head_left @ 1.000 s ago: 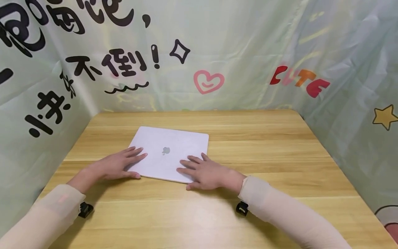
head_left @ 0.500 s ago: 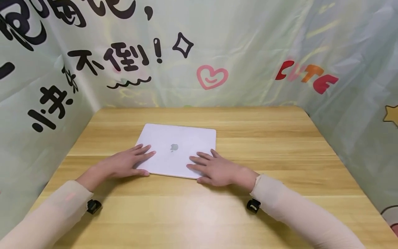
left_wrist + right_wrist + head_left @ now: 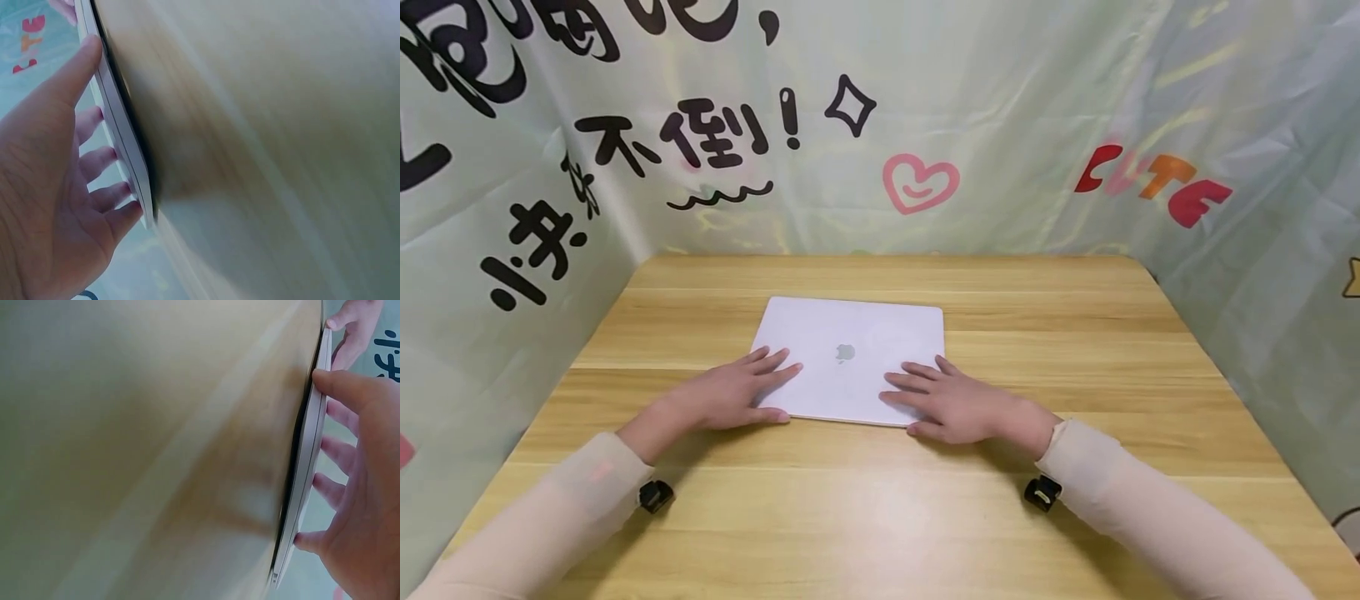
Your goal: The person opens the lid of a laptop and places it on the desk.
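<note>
A closed silver laptop with an apple logo lies flat on the wooden table. On its left side rests my left hand, fingers spread over the lid and thumb along the front edge. My right hand lies on the right side the same way, its thumb at the near right corner. The left wrist view shows the thumb against the laptop's thin edge and the fingertips on the lid. In the right wrist view, the right thumb touches that front edge.
Pale green printed curtains enclose the table at the back and both sides. Each sleeve cuff carries a small black camera, one on the left wrist and one on the right wrist.
The laptop has slid to the right across the table and turned slightly, its front edge now more level. Both hands have moved along with it, and the head view has shifted a little.
</note>
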